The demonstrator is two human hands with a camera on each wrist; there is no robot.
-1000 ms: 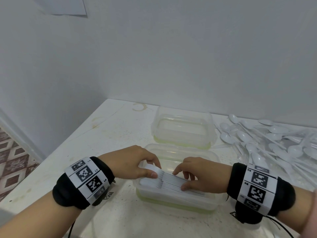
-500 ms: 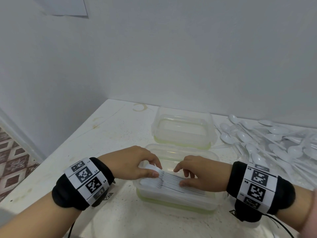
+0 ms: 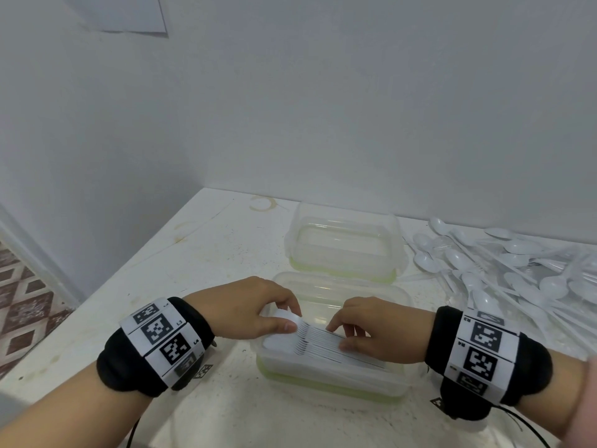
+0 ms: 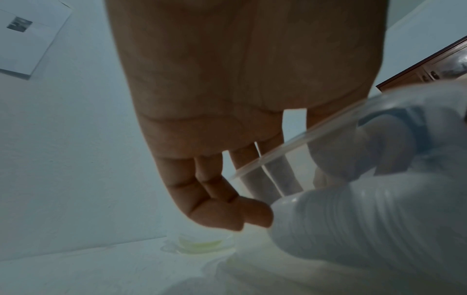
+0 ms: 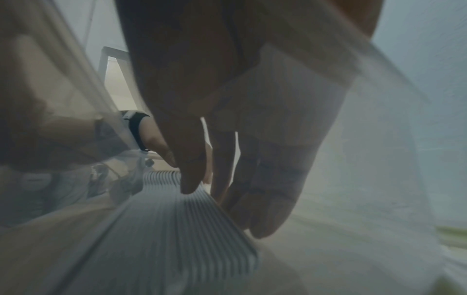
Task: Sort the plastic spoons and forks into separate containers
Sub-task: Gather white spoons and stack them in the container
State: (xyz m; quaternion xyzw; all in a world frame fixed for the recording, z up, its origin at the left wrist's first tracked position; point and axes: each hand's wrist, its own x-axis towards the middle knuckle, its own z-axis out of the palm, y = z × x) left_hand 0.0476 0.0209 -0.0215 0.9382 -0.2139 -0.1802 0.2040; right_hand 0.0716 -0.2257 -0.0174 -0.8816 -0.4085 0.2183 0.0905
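Note:
A nested stack of white plastic spoons lies inside the near clear container, bowls to the left. My left hand grips the bowl end between thumb and curled fingers. In the left wrist view the stacked bowls fill the right side beside my left hand. My right hand pinches the handles, thumb on the near side and fingers on the far side. In the right wrist view the ribbed row of handles runs under my right hand.
A second clear container with a green base stands empty just behind the near one. A loose pile of white spoons covers the table at the right. The wall meets the white table at the back; the table's edge runs along the left.
My right hand's fingers have shifted slightly on the handles. The left hand and the spoon stack stay where they were in the near container.

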